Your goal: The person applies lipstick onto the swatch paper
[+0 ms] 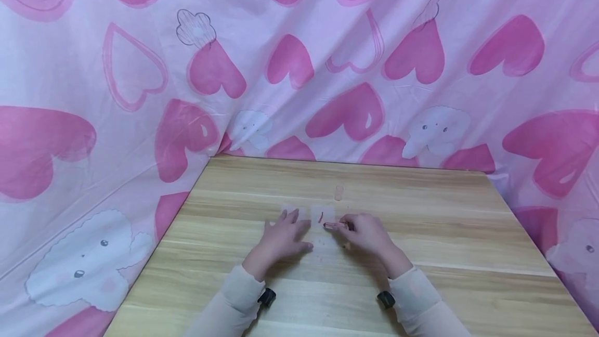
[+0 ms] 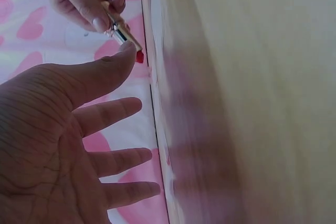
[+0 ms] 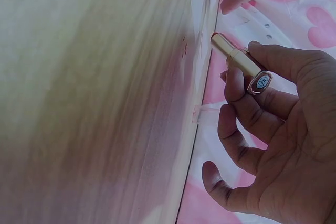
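Hung with pink heart-print cloth (image 1: 287, 61) beyond the wood-grain desk (image 1: 468, 238). Seen from the head, a red stroke (image 1: 321, 217) on the pale strip (image 1: 329, 213); only from the right wrist, a printed label (image 3: 262, 81) on the base of the lipstick (image 3: 241, 62). Held over the strip's right edge, red tip (image 2: 139, 56) leftward, long axis nearly crosswise to it. Pinched by the right hand (image 1: 367, 233), other fingers loosely curled; left of the strip, left hand (image 1: 285, 235) spread, palm down.
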Action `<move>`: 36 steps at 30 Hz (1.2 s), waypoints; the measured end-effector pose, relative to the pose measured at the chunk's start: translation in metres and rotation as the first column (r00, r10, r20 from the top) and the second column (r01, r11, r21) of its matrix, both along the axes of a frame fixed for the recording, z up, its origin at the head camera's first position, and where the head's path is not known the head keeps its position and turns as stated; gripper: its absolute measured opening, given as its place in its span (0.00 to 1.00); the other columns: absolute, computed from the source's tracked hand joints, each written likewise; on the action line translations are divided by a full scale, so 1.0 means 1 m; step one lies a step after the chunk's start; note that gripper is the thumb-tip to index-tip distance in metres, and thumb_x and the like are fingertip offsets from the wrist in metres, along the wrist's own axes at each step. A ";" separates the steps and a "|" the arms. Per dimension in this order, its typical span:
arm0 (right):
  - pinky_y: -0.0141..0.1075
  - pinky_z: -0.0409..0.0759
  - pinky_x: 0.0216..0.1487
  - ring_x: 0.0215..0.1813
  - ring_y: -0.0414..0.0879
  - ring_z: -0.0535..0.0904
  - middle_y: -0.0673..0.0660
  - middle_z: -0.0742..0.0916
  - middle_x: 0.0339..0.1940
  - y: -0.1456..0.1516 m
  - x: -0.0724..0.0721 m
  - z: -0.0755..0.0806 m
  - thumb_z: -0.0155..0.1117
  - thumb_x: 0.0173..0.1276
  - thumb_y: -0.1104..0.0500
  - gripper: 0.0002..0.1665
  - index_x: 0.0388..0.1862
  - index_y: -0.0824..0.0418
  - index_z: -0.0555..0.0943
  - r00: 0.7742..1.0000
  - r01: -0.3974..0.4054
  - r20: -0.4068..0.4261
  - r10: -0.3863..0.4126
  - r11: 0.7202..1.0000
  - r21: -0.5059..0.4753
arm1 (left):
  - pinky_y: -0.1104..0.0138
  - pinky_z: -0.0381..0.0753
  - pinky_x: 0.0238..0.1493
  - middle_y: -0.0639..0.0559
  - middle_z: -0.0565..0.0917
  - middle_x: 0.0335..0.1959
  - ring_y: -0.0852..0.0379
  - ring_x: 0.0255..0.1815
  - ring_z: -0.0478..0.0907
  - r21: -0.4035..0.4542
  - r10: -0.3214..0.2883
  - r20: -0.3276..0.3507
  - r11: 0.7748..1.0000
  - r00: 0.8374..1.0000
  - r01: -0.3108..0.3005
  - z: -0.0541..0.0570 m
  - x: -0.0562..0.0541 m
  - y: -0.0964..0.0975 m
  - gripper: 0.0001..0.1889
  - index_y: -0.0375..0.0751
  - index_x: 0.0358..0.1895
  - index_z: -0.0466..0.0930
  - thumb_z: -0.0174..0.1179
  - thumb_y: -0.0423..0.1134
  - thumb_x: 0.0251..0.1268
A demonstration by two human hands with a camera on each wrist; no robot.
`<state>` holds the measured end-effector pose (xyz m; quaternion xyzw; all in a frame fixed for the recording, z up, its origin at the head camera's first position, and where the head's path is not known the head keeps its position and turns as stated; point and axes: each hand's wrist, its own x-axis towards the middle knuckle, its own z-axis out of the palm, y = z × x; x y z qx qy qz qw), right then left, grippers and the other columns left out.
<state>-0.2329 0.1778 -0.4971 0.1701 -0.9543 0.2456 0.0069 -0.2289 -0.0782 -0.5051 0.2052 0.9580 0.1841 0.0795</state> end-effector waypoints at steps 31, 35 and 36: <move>0.32 0.68 0.24 0.20 0.35 0.68 0.37 0.76 0.16 -0.001 0.010 -0.003 0.67 0.70 0.46 0.08 0.32 0.45 0.85 0.999 -0.032 -0.036 0.032 0.999 -0.003 | 0.19 0.52 0.57 0.37 0.61 0.77 0.28 0.77 0.52 -0.066 0.016 0.031 0.998 0.999 -0.014 -0.004 0.015 0.013 0.28 0.61 0.65 0.80 0.68 0.58 0.61; 0.32 0.68 0.24 0.20 0.35 0.68 0.37 0.76 0.15 -0.002 0.010 -0.003 0.67 0.70 0.45 0.09 0.33 0.45 0.86 0.999 -0.032 -0.028 0.031 0.999 -0.011 | 0.19 0.51 0.57 0.37 0.61 0.77 0.28 0.77 0.52 -0.059 0.019 0.034 0.998 0.999 -0.017 -0.004 0.015 0.014 0.28 0.60 0.65 0.80 0.68 0.57 0.61; 0.32 0.68 0.24 0.20 0.35 0.68 0.37 0.76 0.15 -0.002 0.010 -0.003 0.67 0.70 0.45 0.08 0.33 0.45 0.86 0.999 -0.031 -0.026 0.030 0.999 -0.016 | 0.19 0.51 0.57 0.37 0.61 0.77 0.28 0.77 0.52 -0.056 0.021 0.035 0.998 0.999 -0.019 -0.003 0.015 0.014 0.27 0.59 0.65 0.80 0.68 0.57 0.61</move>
